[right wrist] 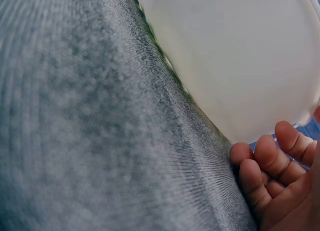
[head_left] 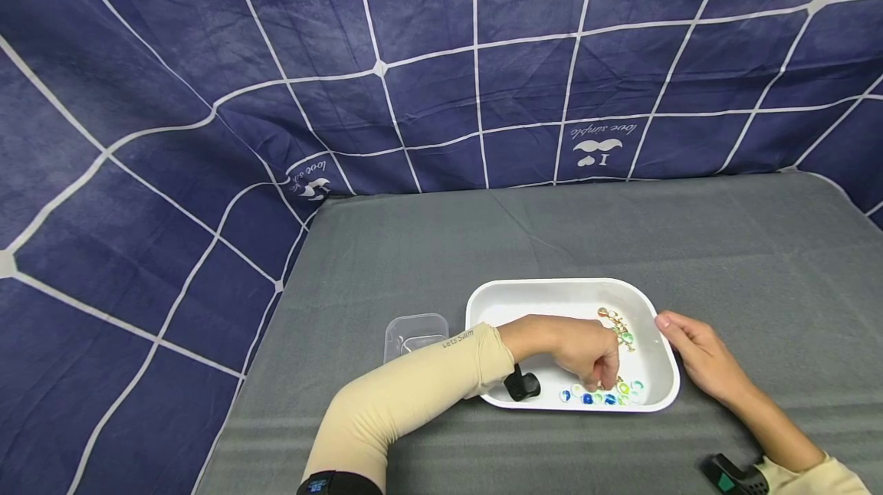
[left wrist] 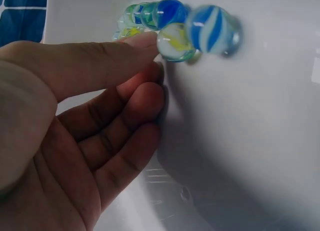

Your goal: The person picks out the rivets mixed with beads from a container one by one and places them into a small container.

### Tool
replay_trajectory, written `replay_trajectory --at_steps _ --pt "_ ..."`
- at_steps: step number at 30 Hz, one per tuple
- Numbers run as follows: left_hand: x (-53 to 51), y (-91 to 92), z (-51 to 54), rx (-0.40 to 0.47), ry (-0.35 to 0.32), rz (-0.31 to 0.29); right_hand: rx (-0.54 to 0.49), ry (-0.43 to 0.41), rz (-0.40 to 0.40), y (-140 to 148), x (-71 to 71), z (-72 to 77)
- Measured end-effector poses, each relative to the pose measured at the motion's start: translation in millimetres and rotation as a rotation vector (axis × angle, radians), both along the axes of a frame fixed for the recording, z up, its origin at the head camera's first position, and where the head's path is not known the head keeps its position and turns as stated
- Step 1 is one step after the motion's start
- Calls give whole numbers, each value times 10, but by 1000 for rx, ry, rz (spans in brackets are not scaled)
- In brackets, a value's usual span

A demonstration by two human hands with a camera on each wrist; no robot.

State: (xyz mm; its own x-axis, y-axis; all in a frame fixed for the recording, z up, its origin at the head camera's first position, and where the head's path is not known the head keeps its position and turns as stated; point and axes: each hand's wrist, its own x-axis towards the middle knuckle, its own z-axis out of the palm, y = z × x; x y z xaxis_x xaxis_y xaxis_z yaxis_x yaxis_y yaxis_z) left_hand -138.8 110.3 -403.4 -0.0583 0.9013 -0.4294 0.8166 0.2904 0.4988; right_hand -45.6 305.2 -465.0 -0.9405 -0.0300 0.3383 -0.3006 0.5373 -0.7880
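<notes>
Checker: State of the work?

Me: Under way and unfinished, in my judgement. The marbles [head_left: 588, 398] lie in a loose band along the near edge of the white tray [head_left: 531, 292], running to its near-right corner. The gold trinkets [head_left: 622, 325] lie apart from most of them, toward the far-right corner. Two groups show; what remains to be handled I cannot count, since my left hand [head_left: 582, 345] covers the ground between.

Checker: Condition of the hands?

Me: My left thumb tip is at a yellow-and-white marble [left wrist: 176, 42], just beside a blue-and-white marble [left wrist: 210, 28]. The forefinger is hidden, so I cannot tell whether the two are clamped on it. My right hand [head_left: 710, 361] grips the tray's right edge, thumb on the rim.

Checker: Clearances?

Me: Tight at the near edge, with marbles close to the wall. The best room inside is toward the far-left corner. Outside the left edge sits a see-through box [head_left: 412, 326], partly hidden by my sleeve [head_left: 400, 395]. Beyond the far edge, the bench [head_left: 428, 242] gives ample room.
</notes>
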Motion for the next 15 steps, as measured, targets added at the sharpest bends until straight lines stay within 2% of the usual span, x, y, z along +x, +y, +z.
replay_trajectory --at_steps 8,15 --pt "-17 -3 10 10 26 -27 -9 6 2 4 -3 -9" --pt "-37 -19 46 24 18 -54 -23 11 -3 21 -6 -24"
